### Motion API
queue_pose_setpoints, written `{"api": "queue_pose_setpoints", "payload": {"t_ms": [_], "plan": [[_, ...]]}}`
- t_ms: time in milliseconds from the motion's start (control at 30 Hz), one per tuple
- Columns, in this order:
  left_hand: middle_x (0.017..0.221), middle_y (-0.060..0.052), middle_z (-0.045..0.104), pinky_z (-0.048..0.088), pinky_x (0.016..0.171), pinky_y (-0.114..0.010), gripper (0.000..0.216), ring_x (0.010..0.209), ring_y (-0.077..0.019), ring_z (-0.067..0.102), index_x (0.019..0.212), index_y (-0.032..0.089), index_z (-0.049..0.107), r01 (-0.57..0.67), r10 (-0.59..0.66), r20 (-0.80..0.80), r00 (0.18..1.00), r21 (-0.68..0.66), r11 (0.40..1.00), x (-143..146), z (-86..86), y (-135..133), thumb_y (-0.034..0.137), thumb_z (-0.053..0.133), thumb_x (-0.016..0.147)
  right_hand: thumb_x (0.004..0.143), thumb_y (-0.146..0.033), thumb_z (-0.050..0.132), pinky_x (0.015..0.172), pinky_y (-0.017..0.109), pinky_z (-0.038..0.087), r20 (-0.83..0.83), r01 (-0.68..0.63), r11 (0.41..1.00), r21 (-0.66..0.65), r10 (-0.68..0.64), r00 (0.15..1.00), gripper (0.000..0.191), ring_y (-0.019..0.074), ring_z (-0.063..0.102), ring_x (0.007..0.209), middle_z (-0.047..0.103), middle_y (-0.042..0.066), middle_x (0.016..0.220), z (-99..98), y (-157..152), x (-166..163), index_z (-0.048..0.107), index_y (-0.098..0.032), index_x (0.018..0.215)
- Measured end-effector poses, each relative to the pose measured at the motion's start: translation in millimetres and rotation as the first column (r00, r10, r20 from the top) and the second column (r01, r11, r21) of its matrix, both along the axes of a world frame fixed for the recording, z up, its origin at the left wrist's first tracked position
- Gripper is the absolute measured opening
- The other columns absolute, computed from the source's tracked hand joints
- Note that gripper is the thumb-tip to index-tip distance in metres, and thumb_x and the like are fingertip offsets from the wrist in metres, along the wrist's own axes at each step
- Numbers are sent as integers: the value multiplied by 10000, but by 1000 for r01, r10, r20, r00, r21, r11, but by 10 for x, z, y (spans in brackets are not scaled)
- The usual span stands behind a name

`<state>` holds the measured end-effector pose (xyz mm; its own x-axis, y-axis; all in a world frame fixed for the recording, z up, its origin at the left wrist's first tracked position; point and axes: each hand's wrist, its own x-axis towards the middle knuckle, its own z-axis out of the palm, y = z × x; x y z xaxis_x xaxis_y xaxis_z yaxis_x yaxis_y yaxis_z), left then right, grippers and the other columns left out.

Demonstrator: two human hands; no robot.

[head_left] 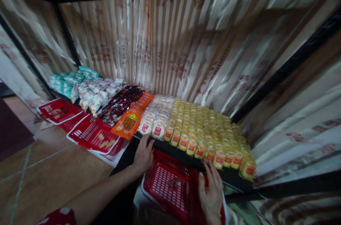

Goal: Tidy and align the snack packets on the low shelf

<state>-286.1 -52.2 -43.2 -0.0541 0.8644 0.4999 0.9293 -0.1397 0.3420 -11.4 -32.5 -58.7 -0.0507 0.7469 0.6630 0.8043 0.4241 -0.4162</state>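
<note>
My left hand point(144, 154) reaches to the shelf's front edge, its fingers apart and holding nothing that I can see. Its fingertips are close to the clear-wrapped white round snack packs point(157, 130) with red labels. Over the right side of a red plastic basket point(170, 186), my right hand point(211, 191) is open, thumb apart from the fingers. Those fingertips are at the shelf edge, just below the front row of yellow wrapped snack packs point(202, 149). Whether either hand touches a pack is hard to tell. A small wrapped item point(174, 183), too blurred to name, lies in the basket.
Left along the shelf point(183, 154) are an orange snack bag point(130, 120), dark shiny packets point(122, 102), white bags point(93, 99) and teal bags point(65, 84). Two more red baskets point(87, 129) stand below them. A striped curtain point(160, 40) hangs behind; black posts point(282, 69) frame the shelf.
</note>
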Motion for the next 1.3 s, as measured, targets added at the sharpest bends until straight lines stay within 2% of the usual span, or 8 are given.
{"api": "queue_pose_setpoints", "payload": {"t_ms": [67,167,400,600,733,900,1067,1300], "plan": [[1381,-197,347,347,1043,-526,524,1321,-318,290,1202,100,483,-97,97,-16,995,-19,995,-227,-26,-5,22,417,688,902,-487,304,990,498,381,4,7,1000,-14,-7,1000,537,290,458,1212,522,170,1294,-23,-102,-31,545,-116,1206],[1374,-212,360,337,1035,-549,566,1309,-334,309,1249,80,439,-126,126,-3,992,-34,991,-492,-33,-10,23,420,686,890,-515,325,978,504,396,15,39,999,-12,-39,999,545,298,494,1171,550,177,1257,-66,-273,-56,580,-107,1147],[1405,-213,343,305,1065,-501,497,1340,-327,270,1202,67,509,-25,26,9,1000,-83,996,-708,5,-227,31,411,716,868,-535,372,927,438,466,23,107,991,-77,-106,994,522,271,562,1117,583,147,1235,-64,-799,17,614,-136,1102],[1441,-215,306,278,1072,-496,510,1367,-332,221,1193,74,537,41,-40,11,999,-133,990,-805,56,-445,30,429,697,823,-599,371,892,429,496,-56,207,952,-225,-225,973,559,272,593,1074,626,137,1170,-167,-1238,31,656,-159,1017],[1443,-203,327,255,1086,-480,522,1371,-322,220,1188,75,548,76,-77,1,997,-164,983,-887,123,-499,42,456,675,813,-580,350,878,430,508,-79,235,932,-275,-266,961,571,271,627,1012,657,154,1101,-247,-1291,-131,691,-139,938],[1417,-196,377,282,1076,-476,492,1358,-320,261,1154,88,576,91,-96,-18,995,-169,981,-950,269,-454,63,475,673,788,-512,420,808,354,550,-72,176,947,-269,-202,977,461,233,669,923,696,127,1019,-262,-1300,-356,727,-168,812],[1416,-195,376,280,1070,-521,429,1366,-330,236,1119,92,595,87,-90,-14,996,-124,988,-1009,432,-344,71,457,713,802,-514,411,756,371,574,-62,183,955,-232,-203,977,465,238,690,855,705,134,980,-207,-1353,-390,726,-173,771],[1395,-199,397,306,1065,-508,395,1348,-347,269,1081,80,615,116,-119,-27,992,-95,989,-1058,475,-285,67,466,715,798,-531,435,729,352,582,-65,210,953,-217,-228,971,454,230,699,824,718,119,933,-213,-1396,-407,729,-187,755]]}}
